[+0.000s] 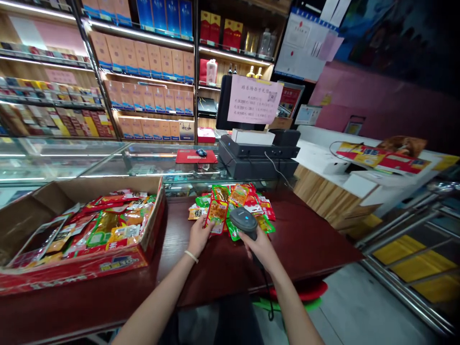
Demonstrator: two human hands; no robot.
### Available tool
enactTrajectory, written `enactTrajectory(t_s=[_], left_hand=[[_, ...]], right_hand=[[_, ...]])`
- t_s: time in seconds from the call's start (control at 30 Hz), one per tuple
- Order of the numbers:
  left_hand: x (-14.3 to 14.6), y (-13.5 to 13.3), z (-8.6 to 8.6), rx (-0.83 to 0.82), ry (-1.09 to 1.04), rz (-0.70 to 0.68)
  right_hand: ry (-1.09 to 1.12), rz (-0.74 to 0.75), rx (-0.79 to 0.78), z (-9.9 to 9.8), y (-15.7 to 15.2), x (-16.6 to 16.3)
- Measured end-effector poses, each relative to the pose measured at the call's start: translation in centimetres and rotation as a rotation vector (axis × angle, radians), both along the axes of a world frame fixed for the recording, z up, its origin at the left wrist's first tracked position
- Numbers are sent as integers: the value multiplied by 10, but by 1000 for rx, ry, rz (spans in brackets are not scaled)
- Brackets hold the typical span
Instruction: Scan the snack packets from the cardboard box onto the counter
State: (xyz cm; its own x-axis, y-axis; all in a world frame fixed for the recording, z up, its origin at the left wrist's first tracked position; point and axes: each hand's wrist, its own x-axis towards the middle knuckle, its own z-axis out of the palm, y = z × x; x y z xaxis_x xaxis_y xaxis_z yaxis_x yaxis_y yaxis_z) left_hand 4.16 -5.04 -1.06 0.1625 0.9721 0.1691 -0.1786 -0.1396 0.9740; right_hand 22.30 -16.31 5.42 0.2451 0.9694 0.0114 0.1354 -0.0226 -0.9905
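My right hand (259, 247) is wrapped round the handle of a dark barcode scanner (243, 219) with a small blue light on top. Its cord hangs past the table's front edge. Between the fingers of my left hand (200, 235) is a red-and-green snack packet (217, 213), held upright just left of the scanner. Behind both hands lies a heap of snack packets (239, 194) in red, green and orange wrappers on the dark red table (302, 235). The scanner's head covers part of the heap.
An open cardboard box (153, 225) full of snack packets stands at the left. Beyond the table are a glass counter (143, 160), a monitor (224, 103) with a pink notice, and a red mouse pad (187, 156). Metal railings (406, 268) run along the right.
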Motion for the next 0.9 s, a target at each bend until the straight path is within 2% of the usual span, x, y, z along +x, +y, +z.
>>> enactTrajectory(t_s=[0.2, 0.33, 0.53, 0.63, 0.73, 0.9], left_hand=[[4, 0, 0, 16, 37, -40], [3, -5, 2, 87, 113, -26], [13, -6, 22, 201, 288, -25], [39, -2, 37, 290, 488, -88], [79, 1, 47, 326, 589, -160], [151, -1, 49, 446, 774, -201]], right_hand=[[14, -30, -26, 0, -4, 2], [62, -129, 3, -4, -12, 15], [143, -304, 63, -8, -32, 57], [206, -369, 88, -6, -42, 77], [250, -417, 109, -6, -51, 94], [291, -469, 117, -15, -67, 119]])
